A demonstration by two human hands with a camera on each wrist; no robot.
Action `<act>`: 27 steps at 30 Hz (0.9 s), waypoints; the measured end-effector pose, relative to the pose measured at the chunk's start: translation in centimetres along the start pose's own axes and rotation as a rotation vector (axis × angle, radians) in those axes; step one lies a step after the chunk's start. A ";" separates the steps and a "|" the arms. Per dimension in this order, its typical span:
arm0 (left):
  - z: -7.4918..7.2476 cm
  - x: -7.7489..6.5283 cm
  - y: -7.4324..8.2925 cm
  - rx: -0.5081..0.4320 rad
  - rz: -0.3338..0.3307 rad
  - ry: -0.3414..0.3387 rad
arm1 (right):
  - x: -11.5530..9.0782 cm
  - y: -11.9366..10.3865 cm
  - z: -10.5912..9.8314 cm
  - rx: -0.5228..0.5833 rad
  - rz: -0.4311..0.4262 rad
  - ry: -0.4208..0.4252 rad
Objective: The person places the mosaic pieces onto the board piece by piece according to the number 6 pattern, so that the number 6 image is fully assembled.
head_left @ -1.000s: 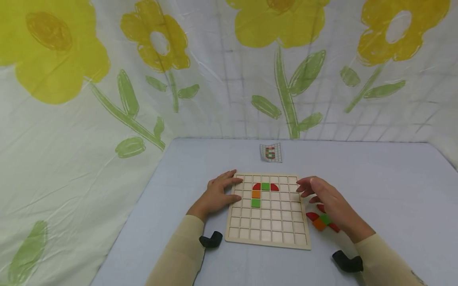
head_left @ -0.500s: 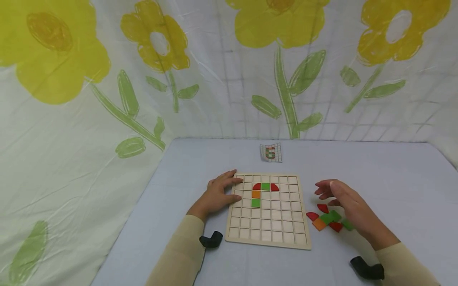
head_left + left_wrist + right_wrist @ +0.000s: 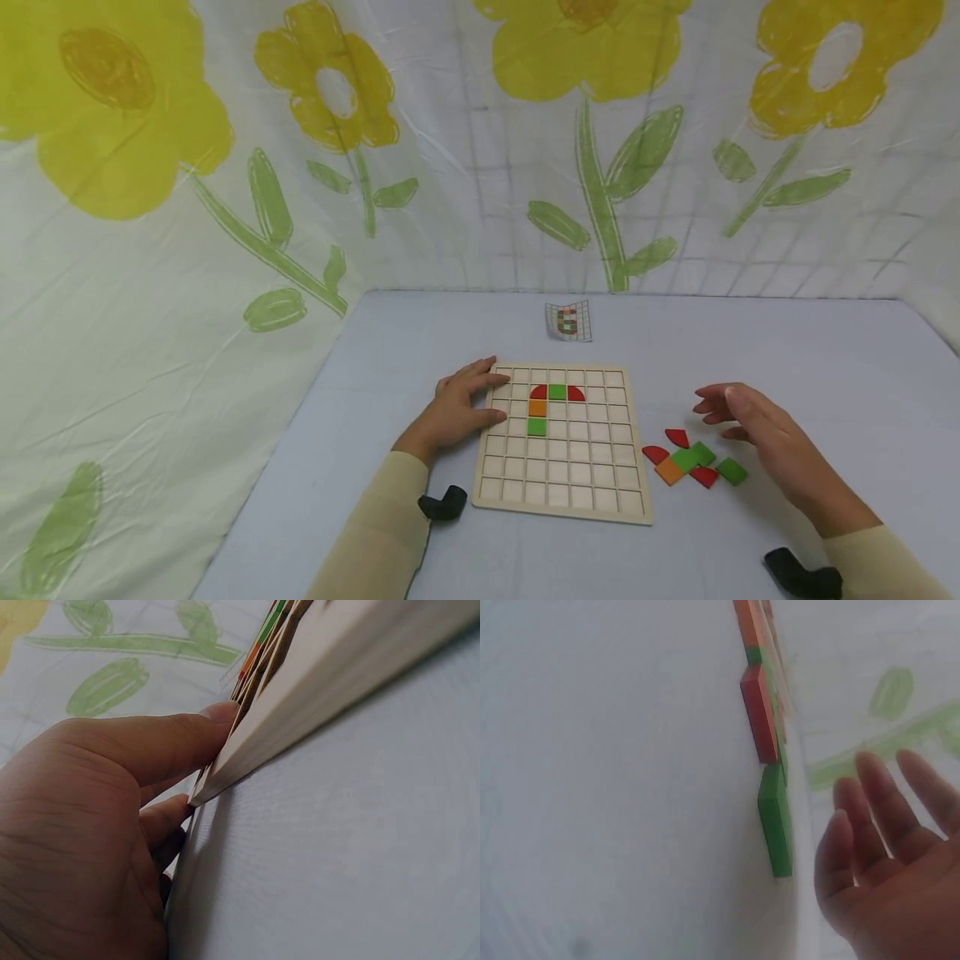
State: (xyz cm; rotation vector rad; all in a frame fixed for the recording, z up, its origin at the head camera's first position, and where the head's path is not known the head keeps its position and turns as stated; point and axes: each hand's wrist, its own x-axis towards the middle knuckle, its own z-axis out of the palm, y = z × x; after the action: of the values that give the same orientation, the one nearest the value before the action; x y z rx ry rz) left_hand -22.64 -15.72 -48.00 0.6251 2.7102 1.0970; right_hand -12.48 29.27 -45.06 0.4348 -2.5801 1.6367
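From above, the head view is facing forward and down over both hands; the wrist views are looking low and close along the table, the left sharing the board with it, the right the tiles.

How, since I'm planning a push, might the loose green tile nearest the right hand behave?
The green tile looks stiff, given its straight edges. It's probably light, being smaller than the right hand. Lying flat, it should probably slide rather than roll.
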 end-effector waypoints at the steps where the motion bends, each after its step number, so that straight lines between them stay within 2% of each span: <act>1: 0.0 0.0 0.0 0.003 0.001 -0.001 | -0.1 0.2 -0.1 -0.007 0.005 0.002; 6: 0.0 0.1 0.0 0.010 0.006 -0.004 | -0.5 1.1 -0.3 -0.054 0.066 0.013; 14: 0.1 0.0 -0.1 0.022 -0.021 -0.008 | -1.1 2.2 -0.6 -0.104 0.132 0.006; 22: 0.0 0.1 0.0 0.032 0.009 -0.001 | -1.6 2.7 -1.2 -0.150 0.082 -0.007; 27: 0.1 0.1 -0.1 0.020 0.012 -0.001 | -1.7 2.8 -1.8 -0.187 0.147 -0.040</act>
State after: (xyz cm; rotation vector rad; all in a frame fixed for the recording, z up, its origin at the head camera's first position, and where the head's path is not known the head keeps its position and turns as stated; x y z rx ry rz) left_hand -22.76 -15.73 -48.14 0.6459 2.7232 1.0738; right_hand -11.78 32.32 -47.08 0.2749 -2.8221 1.4200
